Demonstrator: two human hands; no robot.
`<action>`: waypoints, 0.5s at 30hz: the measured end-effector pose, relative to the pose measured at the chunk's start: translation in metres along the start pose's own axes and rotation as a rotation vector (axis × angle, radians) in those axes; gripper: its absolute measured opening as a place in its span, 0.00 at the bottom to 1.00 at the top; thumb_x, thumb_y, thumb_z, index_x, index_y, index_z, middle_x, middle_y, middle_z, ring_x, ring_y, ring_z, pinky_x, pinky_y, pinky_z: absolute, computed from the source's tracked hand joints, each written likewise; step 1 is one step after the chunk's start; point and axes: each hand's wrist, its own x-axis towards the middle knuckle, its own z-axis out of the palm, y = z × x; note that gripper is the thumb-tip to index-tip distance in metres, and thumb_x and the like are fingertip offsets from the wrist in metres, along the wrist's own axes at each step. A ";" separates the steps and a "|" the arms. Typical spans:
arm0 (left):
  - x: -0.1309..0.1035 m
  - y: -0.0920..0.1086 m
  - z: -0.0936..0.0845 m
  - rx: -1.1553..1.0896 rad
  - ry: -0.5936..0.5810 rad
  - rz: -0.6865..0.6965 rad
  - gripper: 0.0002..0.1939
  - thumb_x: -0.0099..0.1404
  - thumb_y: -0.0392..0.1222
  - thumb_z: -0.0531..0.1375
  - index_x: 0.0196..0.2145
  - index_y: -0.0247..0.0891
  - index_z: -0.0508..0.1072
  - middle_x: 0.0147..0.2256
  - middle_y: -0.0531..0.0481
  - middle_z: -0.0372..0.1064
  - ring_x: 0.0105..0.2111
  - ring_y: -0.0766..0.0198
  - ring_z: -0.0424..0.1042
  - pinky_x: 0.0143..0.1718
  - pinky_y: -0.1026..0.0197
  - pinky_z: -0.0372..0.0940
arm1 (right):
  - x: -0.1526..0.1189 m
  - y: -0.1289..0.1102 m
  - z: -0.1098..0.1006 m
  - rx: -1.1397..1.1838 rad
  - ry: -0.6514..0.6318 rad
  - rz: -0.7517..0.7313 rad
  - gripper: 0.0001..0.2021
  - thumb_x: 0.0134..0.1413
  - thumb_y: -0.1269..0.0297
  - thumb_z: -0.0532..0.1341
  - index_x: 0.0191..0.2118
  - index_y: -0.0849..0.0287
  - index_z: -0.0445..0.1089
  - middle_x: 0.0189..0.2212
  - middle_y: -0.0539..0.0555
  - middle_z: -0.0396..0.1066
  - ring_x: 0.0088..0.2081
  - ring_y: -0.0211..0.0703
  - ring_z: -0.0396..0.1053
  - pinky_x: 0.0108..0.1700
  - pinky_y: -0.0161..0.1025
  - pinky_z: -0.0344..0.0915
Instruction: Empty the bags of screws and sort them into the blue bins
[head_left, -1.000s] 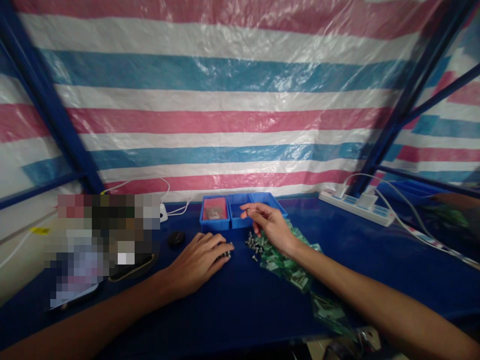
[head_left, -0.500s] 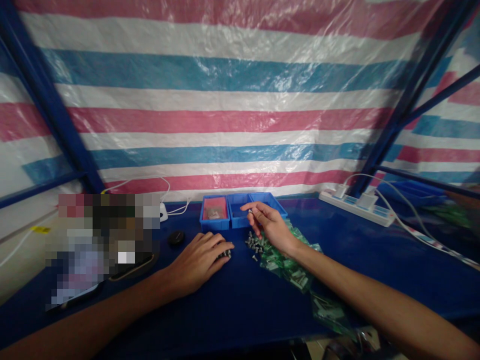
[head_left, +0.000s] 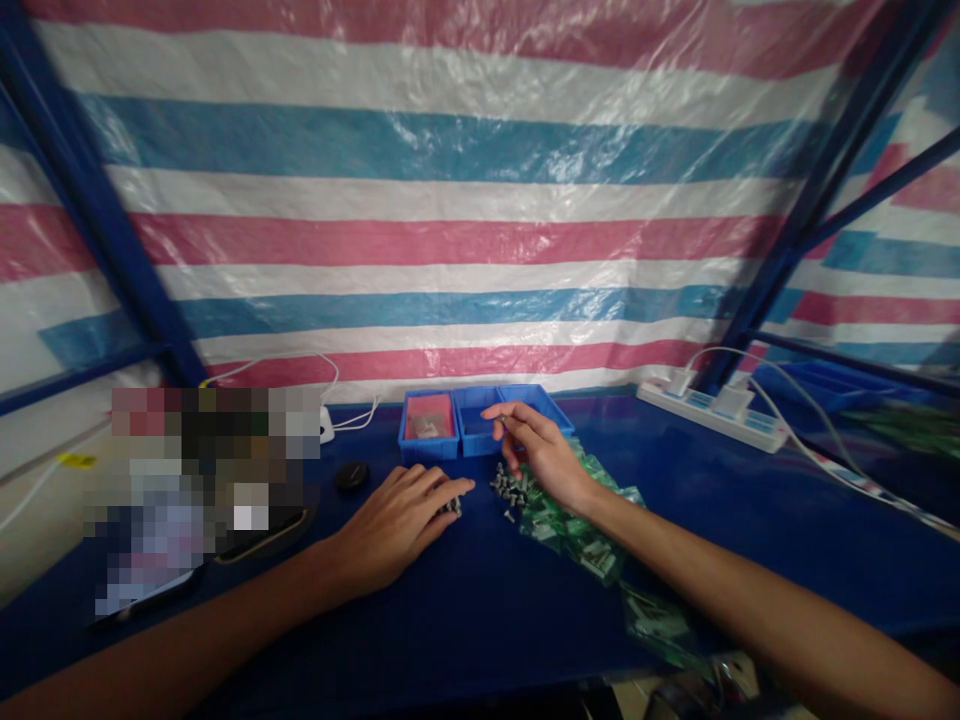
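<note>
My left hand (head_left: 409,515) rests on the blue table, its fingers curled round a cluster of small screws (head_left: 450,507) that shows between thumb and forefinger. My right hand (head_left: 541,450) is raised above the table in front of the blue bins, thumb and fingers pinched on a small screw (head_left: 502,419). Below its fingertips lies a loose pile of screws (head_left: 511,492). Green plastic packets (head_left: 592,548) with metal parts inside spread under and to the right of my right wrist.
Blue bins (head_left: 429,452) stand at the back, the left one holding a red packet. A black round object (head_left: 352,475) lies left of my left hand. A white power strip (head_left: 709,416) with cables is at the right. Blurred-out items (head_left: 161,540) are at the left.
My left forefinger has stretched slightly to the right. My right hand has barely moved and keeps its pinch.
</note>
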 end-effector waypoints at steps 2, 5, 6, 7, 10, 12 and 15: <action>0.000 0.000 0.000 -0.003 0.003 -0.001 0.21 0.83 0.49 0.49 0.69 0.49 0.64 0.56 0.47 0.71 0.53 0.53 0.70 0.55 0.50 0.61 | -0.001 0.000 0.001 -0.004 -0.021 0.002 0.12 0.68 0.56 0.59 0.49 0.54 0.74 0.37 0.51 0.68 0.23 0.33 0.62 0.20 0.34 0.63; 0.000 0.001 0.000 0.003 -0.004 -0.012 0.21 0.83 0.49 0.50 0.69 0.49 0.63 0.57 0.47 0.71 0.54 0.52 0.69 0.57 0.50 0.61 | -0.002 -0.001 0.001 -0.020 -0.036 -0.008 0.12 0.68 0.54 0.60 0.50 0.53 0.75 0.38 0.52 0.69 0.23 0.33 0.62 0.20 0.34 0.63; 0.000 0.001 0.000 0.005 -0.006 -0.014 0.22 0.82 0.49 0.50 0.69 0.49 0.64 0.57 0.47 0.71 0.54 0.52 0.69 0.57 0.49 0.61 | -0.002 -0.001 0.001 -0.034 -0.037 -0.016 0.12 0.68 0.54 0.60 0.50 0.53 0.75 0.39 0.52 0.70 0.23 0.33 0.62 0.20 0.33 0.63; 0.000 0.001 0.000 0.005 -0.006 -0.015 0.22 0.82 0.49 0.50 0.69 0.48 0.64 0.57 0.47 0.71 0.54 0.52 0.69 0.57 0.49 0.61 | -0.002 -0.002 0.001 -0.055 -0.037 -0.026 0.12 0.68 0.54 0.61 0.50 0.52 0.75 0.39 0.52 0.72 0.23 0.33 0.62 0.20 0.33 0.63; 0.000 0.000 0.001 -0.002 -0.001 -0.010 0.22 0.82 0.50 0.50 0.69 0.48 0.64 0.56 0.47 0.72 0.54 0.53 0.69 0.57 0.51 0.61 | -0.003 -0.004 0.001 -0.124 -0.045 -0.057 0.13 0.66 0.53 0.64 0.51 0.51 0.75 0.43 0.53 0.77 0.21 0.33 0.61 0.19 0.34 0.63; -0.001 0.000 0.001 0.003 0.005 -0.008 0.21 0.82 0.50 0.50 0.68 0.49 0.64 0.56 0.47 0.72 0.54 0.53 0.70 0.57 0.51 0.61 | -0.003 -0.005 0.001 -0.152 -0.064 -0.063 0.13 0.65 0.54 0.65 0.51 0.51 0.76 0.45 0.54 0.79 0.21 0.32 0.61 0.19 0.34 0.63; -0.002 -0.002 0.003 0.017 0.011 -0.008 0.22 0.82 0.51 0.50 0.69 0.49 0.64 0.57 0.47 0.71 0.54 0.52 0.70 0.57 0.50 0.61 | -0.004 -0.005 0.001 -0.184 -0.077 -0.075 0.12 0.62 0.55 0.68 0.49 0.51 0.78 0.46 0.55 0.80 0.21 0.33 0.62 0.19 0.34 0.63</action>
